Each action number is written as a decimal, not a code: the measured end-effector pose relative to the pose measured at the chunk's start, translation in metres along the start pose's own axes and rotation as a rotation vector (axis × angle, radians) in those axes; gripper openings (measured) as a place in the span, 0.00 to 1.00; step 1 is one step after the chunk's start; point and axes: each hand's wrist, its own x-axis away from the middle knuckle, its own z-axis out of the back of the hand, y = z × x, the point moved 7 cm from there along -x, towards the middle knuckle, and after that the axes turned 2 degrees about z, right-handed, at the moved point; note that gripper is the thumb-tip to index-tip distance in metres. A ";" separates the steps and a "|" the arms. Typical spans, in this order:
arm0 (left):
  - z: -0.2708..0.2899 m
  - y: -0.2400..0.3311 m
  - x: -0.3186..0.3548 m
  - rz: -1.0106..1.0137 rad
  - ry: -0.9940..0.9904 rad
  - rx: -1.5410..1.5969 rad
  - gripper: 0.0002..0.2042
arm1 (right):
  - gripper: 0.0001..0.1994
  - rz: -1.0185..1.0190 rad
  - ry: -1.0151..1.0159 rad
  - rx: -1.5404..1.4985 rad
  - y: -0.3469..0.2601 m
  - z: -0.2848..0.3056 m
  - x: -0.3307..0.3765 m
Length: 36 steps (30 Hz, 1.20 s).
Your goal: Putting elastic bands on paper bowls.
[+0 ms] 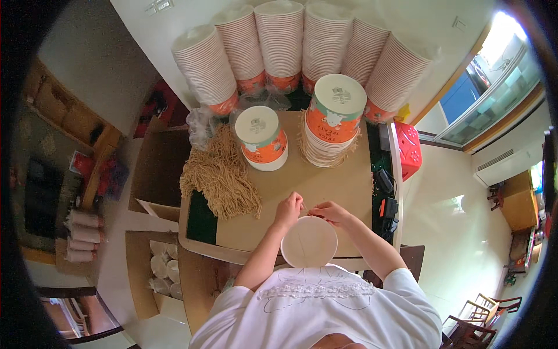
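A white-lined paper bucket (pixel 310 243) stands mouth up at the table's near edge, against my shirt. A thin strand or line runs down inside it. My right hand (pixel 330 213) is closed at the bucket's far rim, fingertips pinched there. Just left of it, my left hand (pixel 289 210) is closed in a pinch; whatever it holds is too small to make out. Beyond my hands are a short upside-down stack of orange and green printed buckets (pixel 261 139) and a taller one (pixel 333 122). A heap of tan cords (pixel 224 171) lies to the left.
Tall plastic-wrapped stacks of paper buckets (pixel 281 43) line the table's back. Dark devices with cables (pixel 387 206) lie along its right edge, near a red stool (pixel 408 150). Left of the table, an open carton (pixel 141 273) holds wrapped white stacks. Cardboard (pixel 349 224) covers the tabletop.
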 end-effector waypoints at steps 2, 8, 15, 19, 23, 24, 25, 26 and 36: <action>0.001 0.002 0.001 -0.018 0.025 0.005 0.05 | 0.10 -0.001 -0.014 0.039 -0.003 -0.001 -0.001; 0.001 0.009 0.000 -0.055 0.036 0.014 0.05 | 0.09 0.008 -0.083 0.006 -0.007 -0.002 -0.001; -0.002 -0.008 0.000 -0.113 0.086 -0.118 0.05 | 0.09 0.019 -0.157 0.009 -0.028 -0.009 0.018; -0.002 0.011 -0.001 -0.082 0.028 0.003 0.04 | 0.08 0.007 -0.158 -0.040 -0.008 0.003 0.013; 0.006 -0.002 0.004 0.366 -0.170 0.938 0.05 | 0.07 0.024 -0.120 -0.069 -0.004 0.024 0.022; 0.006 0.001 0.008 0.431 -0.273 1.081 0.06 | 0.06 0.026 -0.117 -0.122 0.007 0.031 0.020; 0.007 0.001 0.012 0.497 -0.362 1.225 0.07 | 0.06 0.028 -0.127 -0.116 0.005 0.027 0.023; 0.008 -0.009 0.019 0.535 -0.372 1.203 0.08 | 0.05 0.040 -0.108 -0.162 -0.002 0.022 0.032; 0.001 -0.009 0.017 0.596 -0.380 1.204 0.08 | 0.06 0.258 -0.088 -0.145 -0.048 -0.003 0.044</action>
